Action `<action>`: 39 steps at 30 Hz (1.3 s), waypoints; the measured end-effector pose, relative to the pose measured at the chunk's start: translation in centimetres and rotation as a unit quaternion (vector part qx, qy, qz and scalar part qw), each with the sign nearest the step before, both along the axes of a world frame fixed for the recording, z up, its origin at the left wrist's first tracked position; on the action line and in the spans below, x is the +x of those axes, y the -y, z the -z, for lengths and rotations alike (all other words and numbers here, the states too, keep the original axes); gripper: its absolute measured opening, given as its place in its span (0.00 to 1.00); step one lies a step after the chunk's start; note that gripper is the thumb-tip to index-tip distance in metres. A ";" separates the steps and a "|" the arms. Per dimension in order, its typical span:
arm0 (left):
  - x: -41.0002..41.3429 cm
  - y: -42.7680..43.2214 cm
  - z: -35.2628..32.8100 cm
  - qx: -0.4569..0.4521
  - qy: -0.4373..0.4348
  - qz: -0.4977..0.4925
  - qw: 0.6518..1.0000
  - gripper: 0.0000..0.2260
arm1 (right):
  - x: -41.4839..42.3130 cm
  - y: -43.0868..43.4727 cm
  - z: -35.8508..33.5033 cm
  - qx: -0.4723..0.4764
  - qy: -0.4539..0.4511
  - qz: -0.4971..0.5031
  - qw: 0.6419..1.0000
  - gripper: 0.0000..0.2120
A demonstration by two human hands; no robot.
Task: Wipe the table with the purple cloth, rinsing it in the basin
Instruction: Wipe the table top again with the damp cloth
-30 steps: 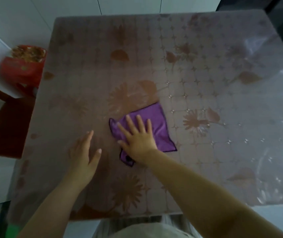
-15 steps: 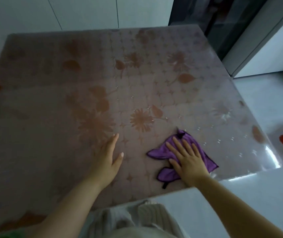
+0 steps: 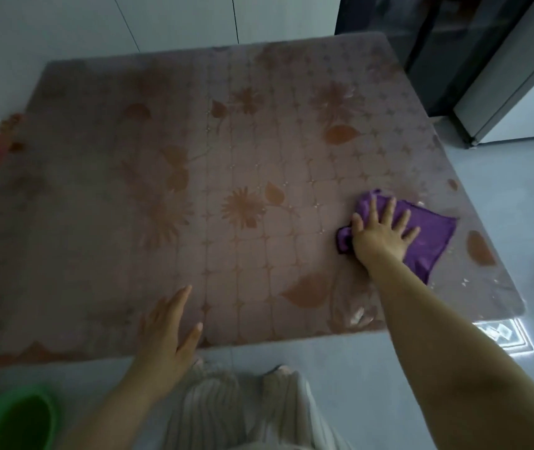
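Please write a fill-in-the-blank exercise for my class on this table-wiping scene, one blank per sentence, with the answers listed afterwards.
1. The right hand presses with spread fingers on the ______ cloth.
2. The cloth lies near the ______ edge of the table, as the person sees it.
3. The left hand, fingers straight, holds ______.
4. The basin at the lower left of the view is ______ in colour.

Missing words: purple; right; nothing; green.
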State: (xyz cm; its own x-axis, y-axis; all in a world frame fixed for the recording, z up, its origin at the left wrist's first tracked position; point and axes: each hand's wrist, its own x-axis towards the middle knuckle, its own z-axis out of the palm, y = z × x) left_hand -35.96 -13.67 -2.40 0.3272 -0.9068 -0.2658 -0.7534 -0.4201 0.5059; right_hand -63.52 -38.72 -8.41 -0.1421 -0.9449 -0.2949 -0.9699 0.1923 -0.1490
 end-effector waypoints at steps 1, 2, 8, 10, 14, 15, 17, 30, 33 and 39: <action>0.0 -0.5 -0.1 -0.003 -0.001 -0.007 1.000 0.27 | 2.5 -0.8 0.2 -0.007 0.002 -0.066 0.998 0.28; 0.1 -1.0 -0.3 -0.006 0.001 -0.014 1.000 0.27 | 5.1 -2.1 0.3 -0.013 0.008 -0.131 0.991 0.28; 1.5 -3.3 -1.7 -0.046 0.022 -0.040 0.998 0.27 | 14.9 -13.8 0.9 -0.007 0.032 -0.413 0.910 0.28; 2.2 -4.5 -2.3 -0.070 0.022 -0.042 0.996 0.26 | 15.1 -14.6 1.0 -0.007 0.020 -0.420 0.907 0.27; 4.5 -8.6 -3.0 -0.097 0.034 -0.061 0.993 0.29 | 16.2 -15.2 0.7 -0.001 0.010 -0.367 0.930 0.26; 5.3 -10.0 -3.0 -0.097 0.030 -0.079 0.992 0.30 | 17.1 -15.8 0.5 0.006 0.013 -0.352 0.936 0.26; 6.9 -13.3 -2.8 -0.093 0.013 -0.121 0.988 0.28 | 19.7 -17.4 0.3 0.017 0.015 -0.348 0.937 0.25; 21.1 -35.0 -2.4 -0.098 -0.016 -0.238 0.966 0.25 | 38.6 -28.9 -0.4 0.060 0.007 -0.350 0.935 0.24; 23.4 -37.1 -1.3 -0.100 -0.027 -0.242 0.965 0.25 | 42.0 -31.5 -0.5 0.068 0.010 -0.381 0.922 0.24; 28.7 -37.7 0.2 -0.094 -0.047 -0.240 0.965 0.21 | 50.9 -34.7 -0.5 0.076 0.031 -0.472 0.878 0.24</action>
State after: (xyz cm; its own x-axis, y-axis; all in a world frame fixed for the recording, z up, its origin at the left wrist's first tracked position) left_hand -7.30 24.01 -2.56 0.7038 -0.6919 -0.1610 -0.4419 -0.6039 0.6633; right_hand -12.61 -4.01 -7.91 0.7034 -0.5819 -0.4082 -0.6990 -0.6704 -0.2487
